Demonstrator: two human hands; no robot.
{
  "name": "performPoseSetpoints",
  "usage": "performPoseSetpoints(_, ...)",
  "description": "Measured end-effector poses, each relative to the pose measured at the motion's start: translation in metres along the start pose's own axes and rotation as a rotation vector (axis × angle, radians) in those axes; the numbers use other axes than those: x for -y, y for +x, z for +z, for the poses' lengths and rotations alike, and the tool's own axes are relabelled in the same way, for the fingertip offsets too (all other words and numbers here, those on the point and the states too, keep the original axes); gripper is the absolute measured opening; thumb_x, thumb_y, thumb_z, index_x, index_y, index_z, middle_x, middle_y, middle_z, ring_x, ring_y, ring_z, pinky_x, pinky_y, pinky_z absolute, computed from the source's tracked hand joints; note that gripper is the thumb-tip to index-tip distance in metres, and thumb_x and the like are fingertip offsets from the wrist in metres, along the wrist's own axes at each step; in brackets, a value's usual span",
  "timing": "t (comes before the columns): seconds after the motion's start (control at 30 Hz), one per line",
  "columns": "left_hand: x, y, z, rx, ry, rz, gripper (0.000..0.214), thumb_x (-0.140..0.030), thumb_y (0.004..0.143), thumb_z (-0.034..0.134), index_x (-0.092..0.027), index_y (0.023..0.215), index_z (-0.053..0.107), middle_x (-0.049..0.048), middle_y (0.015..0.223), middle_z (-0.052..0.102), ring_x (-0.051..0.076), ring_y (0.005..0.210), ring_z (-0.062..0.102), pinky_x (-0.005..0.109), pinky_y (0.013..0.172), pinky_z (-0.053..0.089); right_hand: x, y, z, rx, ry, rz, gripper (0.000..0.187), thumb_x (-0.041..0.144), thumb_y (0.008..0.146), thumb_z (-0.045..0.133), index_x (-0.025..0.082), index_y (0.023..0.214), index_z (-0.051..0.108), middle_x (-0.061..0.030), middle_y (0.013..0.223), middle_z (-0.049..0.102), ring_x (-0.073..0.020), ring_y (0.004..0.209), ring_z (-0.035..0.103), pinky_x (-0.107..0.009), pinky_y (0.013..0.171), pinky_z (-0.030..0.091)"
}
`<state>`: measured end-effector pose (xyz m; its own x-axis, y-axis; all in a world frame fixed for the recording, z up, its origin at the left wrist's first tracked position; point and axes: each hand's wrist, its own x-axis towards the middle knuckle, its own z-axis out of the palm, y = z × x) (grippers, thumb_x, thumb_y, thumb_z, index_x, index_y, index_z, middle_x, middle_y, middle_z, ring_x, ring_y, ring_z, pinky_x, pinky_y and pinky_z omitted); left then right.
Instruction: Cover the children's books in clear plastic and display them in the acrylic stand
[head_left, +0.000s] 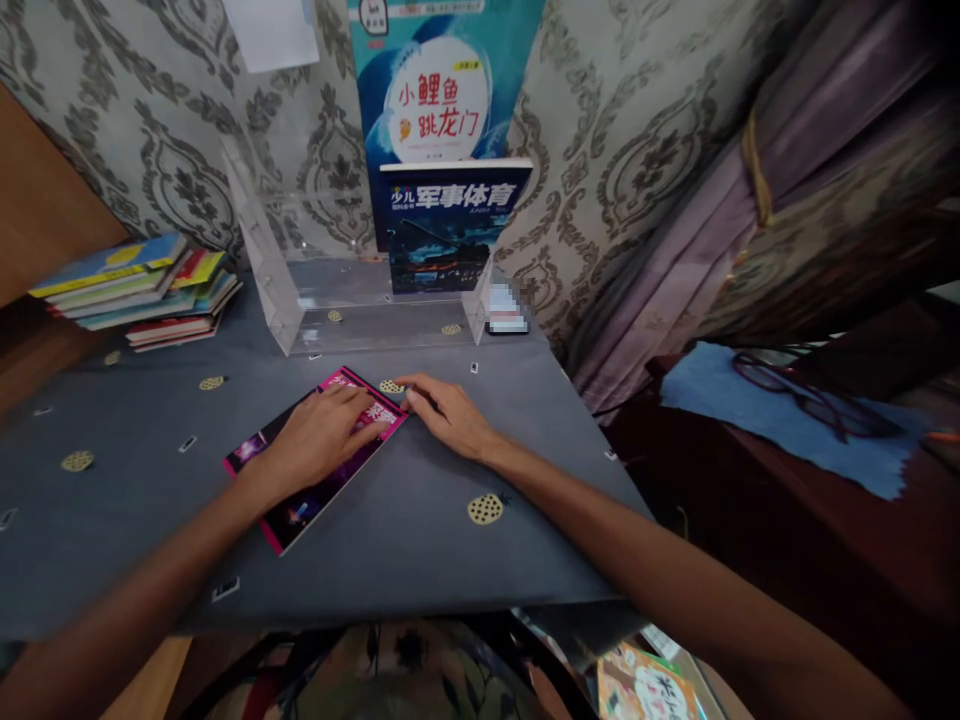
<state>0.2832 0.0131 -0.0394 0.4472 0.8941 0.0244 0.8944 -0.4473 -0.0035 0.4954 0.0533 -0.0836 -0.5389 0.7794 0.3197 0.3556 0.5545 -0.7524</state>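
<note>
A dark book with pink edges [289, 515] lies slanted on the grey tablecloth, its cover facing up. My left hand [319, 430] rests flat across the cover, fingers stretched toward the far edge. At the book's right corner, my right hand [450, 415] has its thumb and fingers bent around the corner. Part of the cover is hidden beneath my left hand.
Behind the book stands a clear acrylic rack [281, 300] holding a dark blue book [442, 240]. A taller teal book [442, 60] leans at the wall. Stacked books [142, 285] sit left. Glasses [795, 385] lie on a blue cloth [697, 385] at right.
</note>
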Motion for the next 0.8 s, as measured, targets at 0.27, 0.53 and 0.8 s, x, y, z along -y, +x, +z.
performPoseSetpoints(0.27, -0.033, -0.019, 0.004, -0.027, 0.182, -0.028, 0.027, -0.034, 0.098, 0.053, -0.012, 0.107, 0.066, 0.0143, 0.113, 0.069, 0.032, 0.109, 0.061, 0.041, 0.084, 0.055, -0.003, 0.002, 0.002, -0.063, 0.105, 0.004, 0.033, 0.026, 0.101, 0.042, 0.016, 0.125, 0.062, -0.0054, 0.092, 0.074, -0.0180, 0.087, 0.069, -0.033, 0.086, 0.050)
performPoseSetpoints(0.53, -0.048, -0.013, -0.007, 0.067, 0.240, -0.057, 0.032, -0.025, 0.101, 0.042, -0.010, 0.102, 0.070, 0.0153, 0.105, 0.072, 0.031, 0.103, 0.066, 0.040, 0.079, 0.055, -0.006, 0.003, 0.003, -0.093, 0.139, 0.013, 0.032, 0.026, 0.102, 0.042, 0.018, 0.126, 0.062, -0.0046, 0.093, 0.076, -0.0172, 0.090, 0.070, -0.033, 0.089, 0.051)
performPoseSetpoints(0.8, -0.046, -0.014, -0.006, 0.031, 0.255, -0.057, 0.032, -0.023, 0.101, 0.041, -0.011, 0.100, 0.071, 0.0145, 0.101, 0.073, 0.030, 0.097, 0.070, 0.036, 0.071, 0.055, -0.006, 0.002, 0.003, -0.143, 0.130, -0.021, 0.033, 0.032, 0.103, 0.042, 0.020, 0.126, 0.063, -0.0034, 0.094, 0.076, -0.0164, 0.086, 0.069, -0.032, 0.085, 0.051)
